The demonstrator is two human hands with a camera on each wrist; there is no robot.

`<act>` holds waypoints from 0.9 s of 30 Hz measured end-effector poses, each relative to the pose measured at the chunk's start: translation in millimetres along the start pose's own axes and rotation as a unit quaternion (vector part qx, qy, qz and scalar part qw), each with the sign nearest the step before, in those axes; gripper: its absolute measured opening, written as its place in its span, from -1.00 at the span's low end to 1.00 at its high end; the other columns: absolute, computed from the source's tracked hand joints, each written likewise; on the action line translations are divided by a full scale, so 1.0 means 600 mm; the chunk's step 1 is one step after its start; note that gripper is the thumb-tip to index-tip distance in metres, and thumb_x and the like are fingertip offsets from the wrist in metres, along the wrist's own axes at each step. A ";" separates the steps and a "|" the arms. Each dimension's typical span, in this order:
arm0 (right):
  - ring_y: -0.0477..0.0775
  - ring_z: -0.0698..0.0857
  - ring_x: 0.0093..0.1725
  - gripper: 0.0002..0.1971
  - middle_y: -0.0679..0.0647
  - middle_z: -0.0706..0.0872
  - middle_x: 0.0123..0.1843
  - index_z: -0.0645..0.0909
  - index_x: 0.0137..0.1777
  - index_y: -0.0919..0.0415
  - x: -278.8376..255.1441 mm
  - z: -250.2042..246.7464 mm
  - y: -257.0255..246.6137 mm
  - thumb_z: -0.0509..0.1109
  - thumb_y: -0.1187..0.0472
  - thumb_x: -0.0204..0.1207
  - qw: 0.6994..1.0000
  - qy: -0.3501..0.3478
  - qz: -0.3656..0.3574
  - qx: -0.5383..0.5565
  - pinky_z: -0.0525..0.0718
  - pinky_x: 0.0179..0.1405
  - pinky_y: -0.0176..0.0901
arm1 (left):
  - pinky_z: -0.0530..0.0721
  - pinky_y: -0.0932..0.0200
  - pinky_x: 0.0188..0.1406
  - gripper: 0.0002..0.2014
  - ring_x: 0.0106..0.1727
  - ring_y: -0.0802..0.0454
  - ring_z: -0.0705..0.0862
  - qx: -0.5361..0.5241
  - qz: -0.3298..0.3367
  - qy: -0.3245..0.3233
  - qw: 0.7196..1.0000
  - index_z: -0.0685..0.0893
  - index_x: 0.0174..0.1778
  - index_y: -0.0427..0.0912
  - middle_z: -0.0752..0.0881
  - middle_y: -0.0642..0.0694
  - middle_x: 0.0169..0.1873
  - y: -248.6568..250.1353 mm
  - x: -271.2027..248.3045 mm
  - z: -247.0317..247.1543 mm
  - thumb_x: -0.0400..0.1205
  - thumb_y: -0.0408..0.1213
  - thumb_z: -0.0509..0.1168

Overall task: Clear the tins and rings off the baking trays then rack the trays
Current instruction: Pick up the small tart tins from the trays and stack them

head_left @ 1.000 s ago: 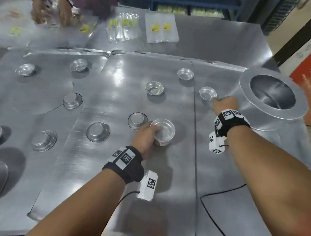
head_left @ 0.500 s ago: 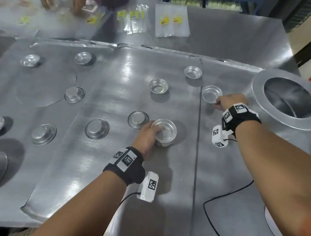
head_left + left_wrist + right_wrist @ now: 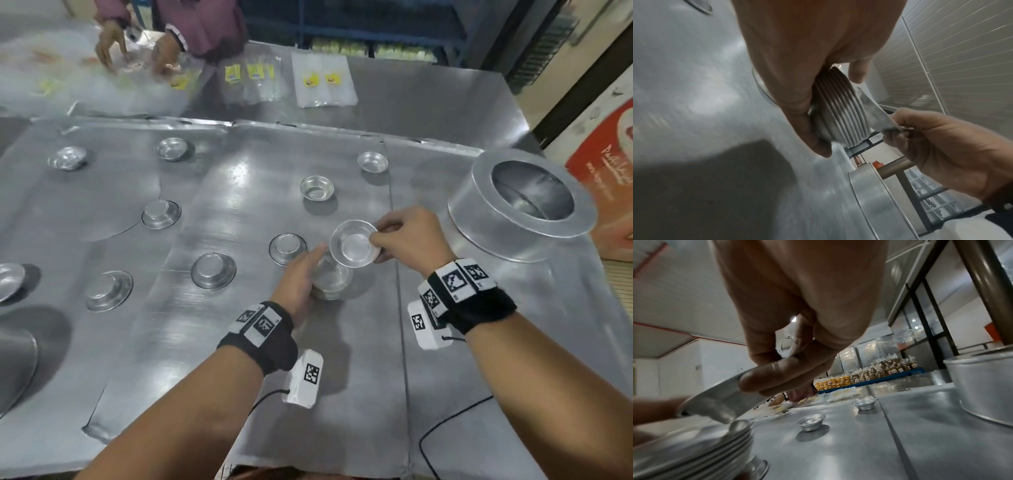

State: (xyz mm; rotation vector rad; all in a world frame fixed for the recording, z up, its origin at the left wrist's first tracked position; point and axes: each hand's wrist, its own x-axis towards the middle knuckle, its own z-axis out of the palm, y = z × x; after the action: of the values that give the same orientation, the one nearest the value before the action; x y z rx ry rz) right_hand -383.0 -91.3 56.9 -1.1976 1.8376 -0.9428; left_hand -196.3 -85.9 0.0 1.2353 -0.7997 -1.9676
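My right hand [image 3: 394,236] pinches the rim of a small round tin [image 3: 352,247] and holds it tilted just above a stack of nested tins [image 3: 331,281]. My left hand [image 3: 301,277] grips that stack on the baking tray [image 3: 239,335]; its fingers curl round the stack [image 3: 840,112] in the left wrist view. The right wrist view shows the pinched tin [image 3: 719,400] over the stack's rims [image 3: 694,449]. Several loose tins lie on the trays, some upright [image 3: 316,187], some upside down [image 3: 213,275].
A large round cake tin [image 3: 520,212] stands at the right on the tray. Another baking tray [image 3: 68,205] lies to the left with more tins. Plastic packets [image 3: 322,82] lie at the table's far side, where another person's hands [image 3: 109,44] work. A black cable [image 3: 445,425] crosses the near right.
My right hand has lifted a tin from the right tray and carried it left over the stack. My left hand has stayed on the stack.
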 end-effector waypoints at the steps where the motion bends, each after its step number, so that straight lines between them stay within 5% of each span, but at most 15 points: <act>1: 0.24 0.82 -0.42 -0.88 0.28 0.79 -0.37 0.80 -0.22 0.35 -0.012 0.007 -0.002 0.49 0.50 0.28 1.000 -0.003 -0.005 -0.008 0.83 -0.35 0.11 | 0.65 -0.22 0.32 -0.64 0.15 -0.15 0.77 0.009 0.004 -0.018 1.000 0.77 0.26 -0.19 0.82 -0.25 0.17 0.002 -0.006 -0.001 0.78 -0.04 0.21; 4: 0.19 0.81 -0.47 -0.87 0.23 0.78 -0.42 0.81 -0.24 0.30 -0.046 0.030 -0.009 0.48 0.48 0.27 0.999 -0.011 -0.017 -0.038 0.83 -0.39 0.09 | 0.66 -0.27 0.30 -0.62 0.06 -0.12 0.77 0.026 0.002 -0.048 0.998 0.73 0.31 -0.22 0.82 -0.16 0.08 0.004 -0.018 -0.010 0.72 -0.04 0.30; 7: 0.12 0.81 -0.50 -0.85 0.16 0.79 -0.44 0.81 -0.19 0.29 -0.073 0.051 -0.011 0.49 0.46 0.28 0.998 -0.021 -0.015 -0.059 0.84 -0.40 0.04 | 0.60 -0.51 0.32 -0.46 0.09 -0.22 0.77 0.045 -0.005 -0.036 0.998 0.63 0.39 -0.25 0.79 -0.30 0.19 -0.003 -0.023 -0.021 0.49 -0.15 0.47; 12: -0.04 0.68 -0.63 -0.84 0.11 0.78 -0.44 0.82 -0.14 0.22 -0.100 0.073 0.001 0.52 0.39 0.30 0.997 0.010 -0.027 -0.074 0.72 -0.56 -0.20 | 0.58 -0.55 0.30 -0.43 0.11 -0.23 0.73 0.055 -0.001 -0.040 0.998 0.59 0.40 -0.25 0.71 -0.41 0.29 -0.010 -0.027 -0.038 0.42 -0.28 0.40; 16: -0.10 0.70 -0.57 -0.86 0.06 0.79 -0.38 0.84 -0.11 0.17 -0.117 0.084 0.023 0.58 0.32 0.33 0.997 0.018 -0.019 -0.067 0.77 -0.50 -0.21 | 0.56 -0.57 0.26 -0.46 0.11 -0.27 0.71 0.072 0.001 -0.057 0.996 0.62 0.37 -0.33 0.66 -0.50 0.30 -0.017 -0.033 -0.046 0.44 -0.29 0.35; 22: 0.21 0.84 -0.34 -0.91 0.27 0.79 -0.28 0.78 -0.11 0.32 -0.140 0.103 0.054 0.55 0.38 0.39 0.999 -0.002 0.049 0.017 0.83 -0.38 0.12 | 0.75 -0.02 -0.13 -0.69 -0.01 -0.17 0.74 0.100 -0.004 -0.067 0.993 0.62 0.34 -0.35 0.75 -0.37 0.08 -0.035 -0.038 -0.048 0.69 -0.48 0.20; 27: 0.25 0.84 -0.31 -0.93 0.32 0.79 -0.26 0.77 -0.17 0.37 -0.149 0.105 0.076 0.54 0.42 0.35 0.995 0.011 0.075 0.059 0.82 -0.37 0.18 | 0.64 -0.03 -0.12 -0.67 -0.09 -0.19 0.73 0.137 0.012 -0.065 0.988 0.74 0.16 -0.34 0.78 -0.30 -0.06 -0.039 -0.043 -0.040 0.49 -0.36 0.33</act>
State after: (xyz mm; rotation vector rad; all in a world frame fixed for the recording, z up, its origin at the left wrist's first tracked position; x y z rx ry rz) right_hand -319.7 -5.4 4.9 -0.9682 1.8348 -0.9679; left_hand -170.8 -54.8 -13.8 1.2526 -1.1776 -1.9831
